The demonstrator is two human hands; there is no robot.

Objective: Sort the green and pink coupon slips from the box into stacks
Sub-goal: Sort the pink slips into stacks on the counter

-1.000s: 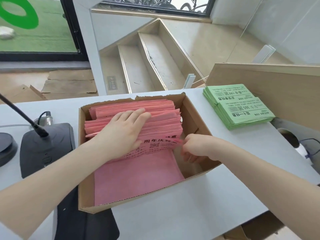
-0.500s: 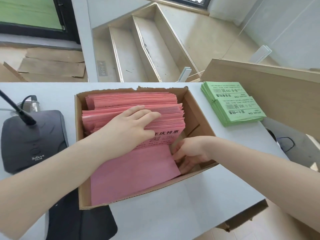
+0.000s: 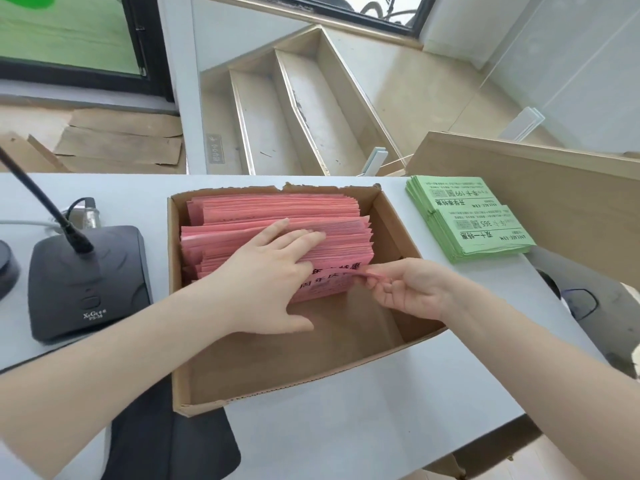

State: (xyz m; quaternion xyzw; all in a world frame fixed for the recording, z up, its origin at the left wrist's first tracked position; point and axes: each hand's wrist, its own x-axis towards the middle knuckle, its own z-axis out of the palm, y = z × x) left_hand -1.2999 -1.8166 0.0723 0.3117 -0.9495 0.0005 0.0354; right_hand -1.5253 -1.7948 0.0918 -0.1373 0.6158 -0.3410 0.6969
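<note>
Both hands busy: your left hand (image 3: 273, 271) lies flat on the pink paper slips (image 3: 277, 220), right hand (image 3: 401, 289) pinches one slip's corner (image 3: 360, 271). Yank and it may tear.

Pale stairs (image 3: 298, 112) (dark-framed window (image 3: 145, 39)).

A black microphone base (image 3: 88, 282) with a gooseneck stem (image 3: 41, 206) is seen on the pale desk (image 3: 346, 427), left of centre. A dark mat (image 3: 173, 441) lies at the near edge. A wooden panel (image 3: 540, 202) stands at the right; beyond it, possibly a cable (image 3: 581, 301) is seen. Steps (image 3: 298, 112) descend beyond the desk.
</note>
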